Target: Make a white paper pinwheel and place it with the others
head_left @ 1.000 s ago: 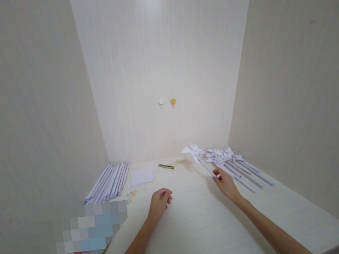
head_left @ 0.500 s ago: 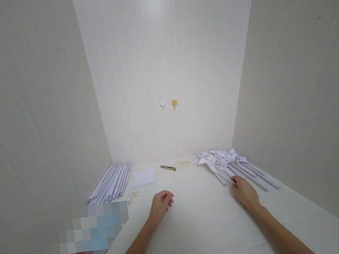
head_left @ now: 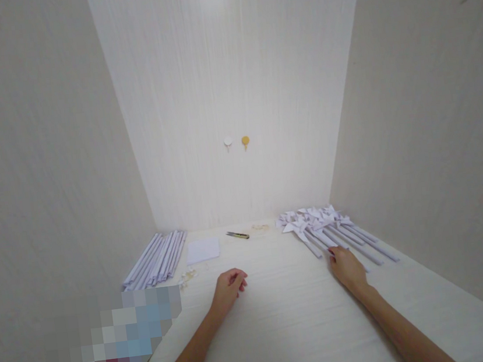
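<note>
So the right hand is lying palm down on the pale worktop, fingers loosely together and flat, tips touching the near ends of the sticks in the pile of white paper pinwheels, not pinching any of them as far as I can see. That pile is sitting at the back right of the worktop, folded heads toward the rear wall, sticks fanning out toward the person. The left hand is resting near the middle of the worktop with its fingers curled in loosely, holding nothing. Over at the back left a stack of rolled white paper sticks is lying along the side wall, with a small square of white paper just beside it and some little scraps near its front end. A small cutter is lying at the back, between the paper and the pinwheels. Two round hooks, one white and one yellow, are sticking to the rear wall.
</note>
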Tool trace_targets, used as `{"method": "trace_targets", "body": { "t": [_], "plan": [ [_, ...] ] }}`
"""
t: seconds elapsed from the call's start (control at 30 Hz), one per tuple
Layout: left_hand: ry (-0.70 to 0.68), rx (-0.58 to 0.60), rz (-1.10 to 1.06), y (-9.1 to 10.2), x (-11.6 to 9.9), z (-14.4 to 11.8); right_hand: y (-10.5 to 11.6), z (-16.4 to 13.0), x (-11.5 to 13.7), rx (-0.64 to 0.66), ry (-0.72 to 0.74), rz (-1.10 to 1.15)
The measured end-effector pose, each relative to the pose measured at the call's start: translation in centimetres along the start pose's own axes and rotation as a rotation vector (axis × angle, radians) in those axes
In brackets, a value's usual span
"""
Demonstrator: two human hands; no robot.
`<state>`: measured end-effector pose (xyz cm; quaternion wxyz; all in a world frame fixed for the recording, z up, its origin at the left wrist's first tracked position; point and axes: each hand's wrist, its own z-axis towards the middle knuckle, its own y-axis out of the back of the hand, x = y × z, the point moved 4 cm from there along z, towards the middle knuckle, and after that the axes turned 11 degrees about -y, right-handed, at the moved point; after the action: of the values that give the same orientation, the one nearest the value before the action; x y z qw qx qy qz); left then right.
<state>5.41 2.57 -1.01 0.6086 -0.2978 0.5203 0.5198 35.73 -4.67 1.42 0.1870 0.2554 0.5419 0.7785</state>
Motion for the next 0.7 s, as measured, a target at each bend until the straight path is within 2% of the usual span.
{"method": "trace_targets", "body": {
  "t": [0.7],
  "plan": [
    [-0.022,0.009,0.013,0.15,-0.09,-0.01,0.21,-0.72,0.28,-0.063,-0.006,-0.101]
  ]
}}
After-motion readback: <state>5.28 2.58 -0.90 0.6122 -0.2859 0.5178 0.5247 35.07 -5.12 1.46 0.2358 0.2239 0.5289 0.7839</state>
